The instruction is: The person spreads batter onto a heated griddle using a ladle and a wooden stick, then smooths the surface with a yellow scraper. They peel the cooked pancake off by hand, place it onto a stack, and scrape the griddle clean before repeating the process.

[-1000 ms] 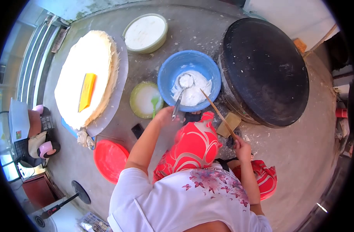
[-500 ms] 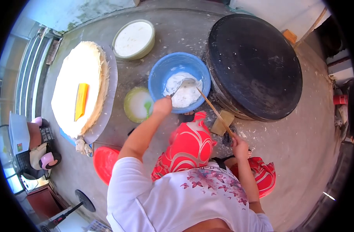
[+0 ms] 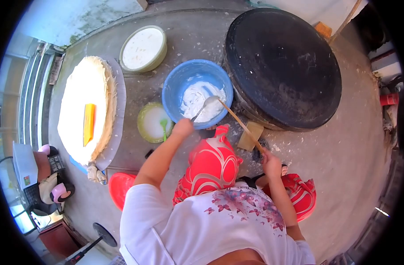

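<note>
Blue bowl sits just past the fingers of the left hand, and it holds thick white batter. Those fingers are closed around the handle of a metal ladle, and its scoop rests in the batter. The fingers of the right hand grip a thin wooden stick; its far tip reaches the bowl beside the ladle. Just left of the left fingers, a small green bowl holds white liquid and a green spoon. Farther past them, a cream tub is full of something white. A big black griddle lies beyond the right fingers.
</note>
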Demonstrator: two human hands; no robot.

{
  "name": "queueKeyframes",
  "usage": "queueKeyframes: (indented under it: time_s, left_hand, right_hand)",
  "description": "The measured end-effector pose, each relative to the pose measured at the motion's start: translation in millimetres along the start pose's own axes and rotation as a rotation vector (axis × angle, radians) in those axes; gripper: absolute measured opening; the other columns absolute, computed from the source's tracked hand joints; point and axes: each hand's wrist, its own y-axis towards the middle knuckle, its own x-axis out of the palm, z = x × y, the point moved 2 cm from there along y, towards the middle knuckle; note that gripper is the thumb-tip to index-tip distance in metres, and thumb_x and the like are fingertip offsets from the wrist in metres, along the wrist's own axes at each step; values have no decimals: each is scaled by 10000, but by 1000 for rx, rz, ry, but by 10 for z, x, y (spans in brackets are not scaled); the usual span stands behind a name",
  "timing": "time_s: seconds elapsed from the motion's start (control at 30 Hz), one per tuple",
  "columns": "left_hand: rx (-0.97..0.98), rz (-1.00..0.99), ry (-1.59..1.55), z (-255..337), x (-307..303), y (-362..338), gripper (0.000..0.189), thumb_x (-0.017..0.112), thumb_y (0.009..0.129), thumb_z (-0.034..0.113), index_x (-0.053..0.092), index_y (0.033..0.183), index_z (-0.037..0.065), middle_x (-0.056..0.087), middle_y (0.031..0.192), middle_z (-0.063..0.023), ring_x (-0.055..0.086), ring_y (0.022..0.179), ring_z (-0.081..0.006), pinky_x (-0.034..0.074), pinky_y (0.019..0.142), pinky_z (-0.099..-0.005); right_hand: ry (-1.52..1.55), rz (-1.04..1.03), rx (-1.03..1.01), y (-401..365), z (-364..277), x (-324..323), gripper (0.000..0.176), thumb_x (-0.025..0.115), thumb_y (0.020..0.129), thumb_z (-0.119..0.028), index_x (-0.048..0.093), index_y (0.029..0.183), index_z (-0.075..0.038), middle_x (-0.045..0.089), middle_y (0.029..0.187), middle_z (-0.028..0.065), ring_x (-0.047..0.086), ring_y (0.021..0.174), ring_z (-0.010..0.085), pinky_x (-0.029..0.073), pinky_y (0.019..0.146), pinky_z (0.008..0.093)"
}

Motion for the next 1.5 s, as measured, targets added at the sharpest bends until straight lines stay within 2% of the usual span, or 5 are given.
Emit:
queueKeyframes:
  time_s: [0.13,1.0,1.07,1.43,1.5]
  left_hand:
    - [-232,58,-32,-301,-495,-318,285,471,823,266,641,855,39,610,921,-217,592,863,-363,455,770,-460]
    - [-199,158,-259,215,-259,-111,270,490,820,211,633,873,-12,601,894,-250,581,870,-385,449,784,-455]
    - [-62,52,-54,123,159,53,271,493,820,218,632,870,-9,601,884,-250,581,868,-382,449,777,-460]
    - [-161,38,-95,-96,-80,-376,314,487,833,257,635,834,-20,602,881,-248,583,855,-386,465,767,-436]
    - [-9,-95,-72,162,83,-308,317,473,847,254,614,793,-25,618,769,-222,619,704,-322,500,605,-384]
  right_hand:
    - [-97,20,-38,3,37,10,236,524,846,-169,603,1067,-148,593,623,137,607,594,290,471,571,370]
    - [6,-32,43,-7,-1,4,240,508,840,-226,593,1063,-197,584,747,220,576,714,396,454,625,469]
    - [-87,13,-30,18,35,16,255,498,863,-174,590,1098,-151,589,588,109,599,549,267,464,537,356]
    - [-16,1,3,7,103,36,246,503,863,-160,593,1090,-120,587,591,119,597,543,250,463,539,341]
    - [16,3,10,-23,66,7,245,505,863,-160,594,1087,-116,586,590,123,595,539,249,462,537,340]
